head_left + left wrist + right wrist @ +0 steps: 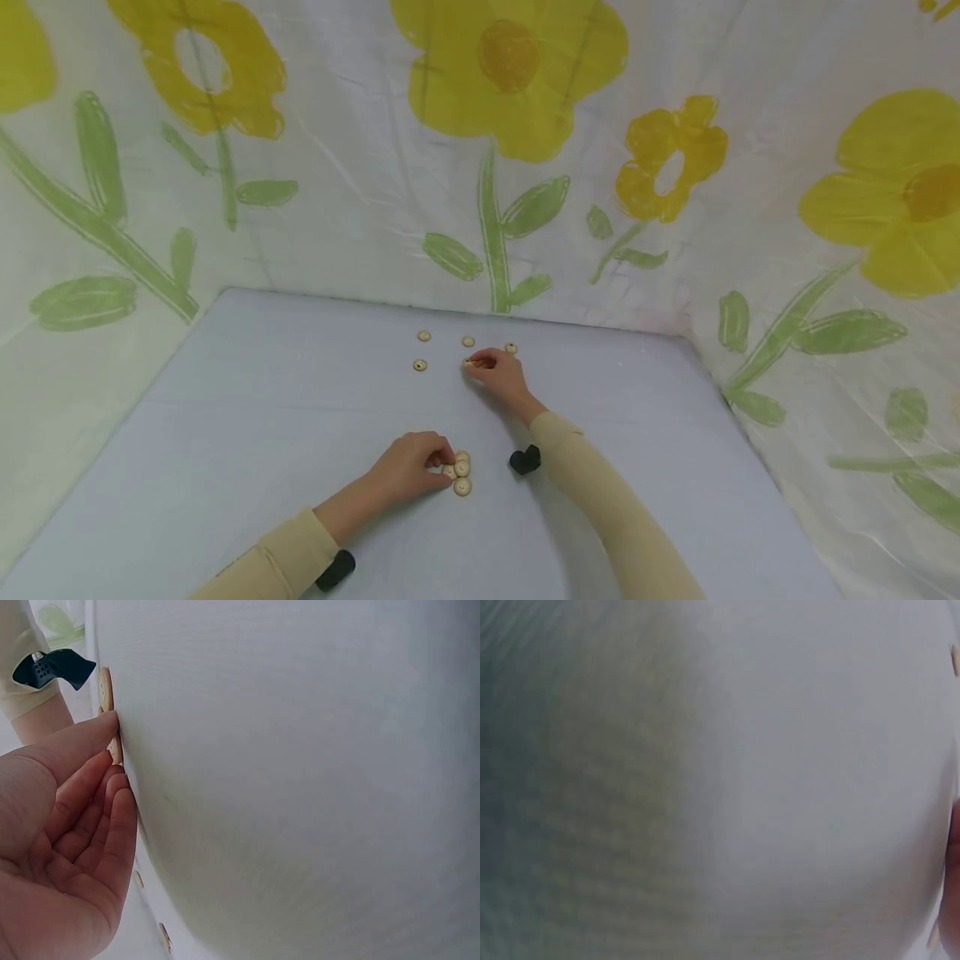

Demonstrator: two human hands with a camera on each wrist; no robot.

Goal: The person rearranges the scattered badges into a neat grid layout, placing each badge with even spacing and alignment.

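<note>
Small round wooden buttons lie on a pale grey cloth-covered table point(262, 417). My left hand point(442, 465) is near the front, fingers curled, pinching one button point(449, 471) at the edge of a small pile of buttons point(462, 477). In the left wrist view its thumb point(82, 739) and fingers close on a button point(114, 752) at the cloth. Farther back my right hand point(476, 364) pinches a button point(468, 363) that rests on the table. Loose buttons surround it, one at the far left point(424, 335), one behind point(468, 341), one to the right point(511, 347), and one to the left point(420, 365).
A white sheet printed with yellow flowers point(510, 75) and green stems walls in the table at the back and both sides. Black wrist straps point(525, 460) sit on both cream sleeves. The right wrist view is a blur of grey cloth.
</note>
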